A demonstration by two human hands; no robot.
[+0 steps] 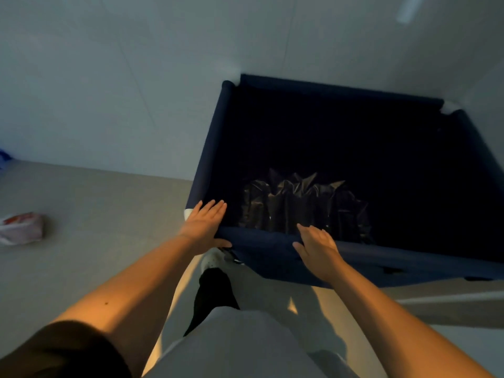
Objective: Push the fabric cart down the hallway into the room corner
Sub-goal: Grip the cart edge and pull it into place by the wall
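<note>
A dark navy fabric cart stands in front of me, its far rim against a pale wall. Crumpled black plastic lies inside near the front. My left hand rests flat on the near rim at its left corner, fingers spread over the edge and thumb under it. My right hand lies on the same rim further right, fingers extended and thumb hooked over the fabric. Neither hand is clenched around the rim.
The pale wall runs along the far side and meets the beige floor. A white and red bag lies on the floor at the left. My white shoe is below the cart's front edge.
</note>
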